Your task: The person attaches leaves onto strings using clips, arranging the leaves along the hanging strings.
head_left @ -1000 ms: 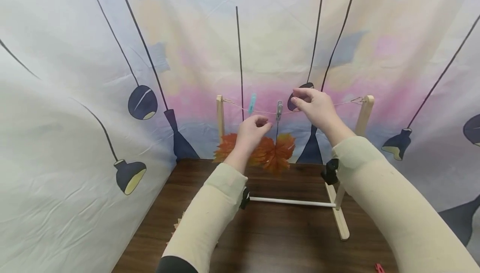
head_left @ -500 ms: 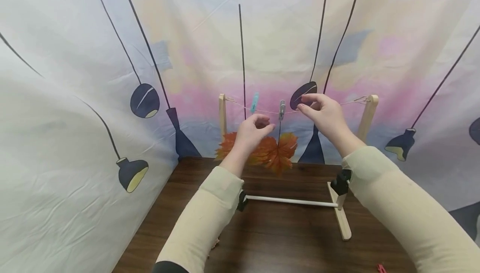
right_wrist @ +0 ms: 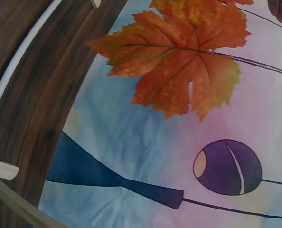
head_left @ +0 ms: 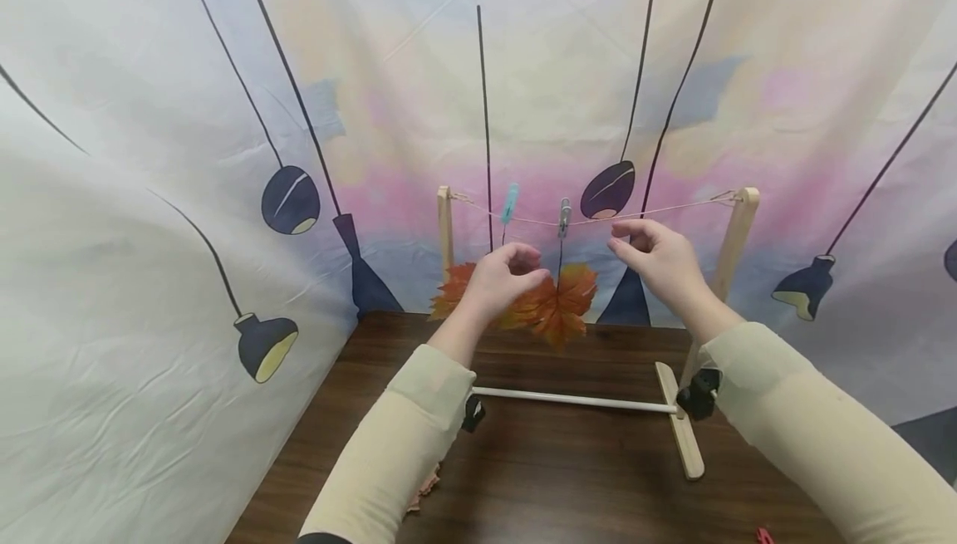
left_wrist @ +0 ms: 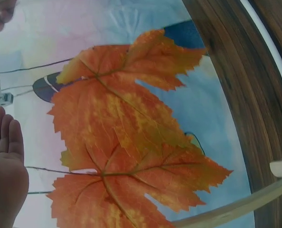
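My left hand (head_left: pixel 499 285) hovers in front of the hanging leaves, fingers loosely bent and nothing in them. To the right, my right hand (head_left: pixel 664 266) is just below the string (head_left: pixel 665 210), thumb and fingers apart, also holding nothing. A grey clothespin (head_left: pixel 564 218) clips the stem of an orange artificial maple leaf (head_left: pixel 561 311) to the string. Left of it sits a light blue clothespin (head_left: pixel 511 203), with a stem below. A second orange leaf (head_left: pixel 452 288) is partly hidden by my left hand. Two leaves (left_wrist: pixel 117 104) overlap in the left wrist view.
The string spans two wooden posts (head_left: pixel 736 237) joined low down by a white rod (head_left: pixel 576 399). A red clothespin (head_left: pixel 764 536) lies at the table's front right. A pale brownish leaf edge (head_left: pixel 426 486) shows beside my left sleeve. A painted cloth stands behind.
My right hand has moved down and right, away from the string and the grey clothespin. My left hand has sunk slightly. The clothespins and leaves stay hanging.
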Motion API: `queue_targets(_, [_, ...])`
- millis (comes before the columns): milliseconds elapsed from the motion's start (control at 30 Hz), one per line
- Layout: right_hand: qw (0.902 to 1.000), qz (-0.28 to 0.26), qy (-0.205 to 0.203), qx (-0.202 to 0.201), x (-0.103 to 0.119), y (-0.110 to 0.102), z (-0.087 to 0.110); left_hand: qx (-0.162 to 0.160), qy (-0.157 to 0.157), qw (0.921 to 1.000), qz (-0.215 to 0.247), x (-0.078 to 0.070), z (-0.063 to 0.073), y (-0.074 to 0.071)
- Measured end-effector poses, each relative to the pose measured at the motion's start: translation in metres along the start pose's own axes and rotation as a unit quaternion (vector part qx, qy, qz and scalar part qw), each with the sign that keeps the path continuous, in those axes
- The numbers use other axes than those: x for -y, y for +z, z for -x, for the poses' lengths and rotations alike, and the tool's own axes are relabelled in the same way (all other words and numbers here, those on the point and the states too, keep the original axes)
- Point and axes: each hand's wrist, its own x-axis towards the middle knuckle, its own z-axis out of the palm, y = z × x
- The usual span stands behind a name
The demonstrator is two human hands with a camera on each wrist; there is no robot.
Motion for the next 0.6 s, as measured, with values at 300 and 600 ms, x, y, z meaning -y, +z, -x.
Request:
queue_targets(300, [0.9999,-0.008,0.001,0.011,-0.012,0.008,0.013,0.008,-0.004,0.9999,0.005,-0.001,0.009,0.004])
queue_targets(600, [0.9997,-0.012,0.007,0.021,-0.017,0.007,0.024,0.004,-0.004,1.0,0.008,0.006,0.012,0.006])
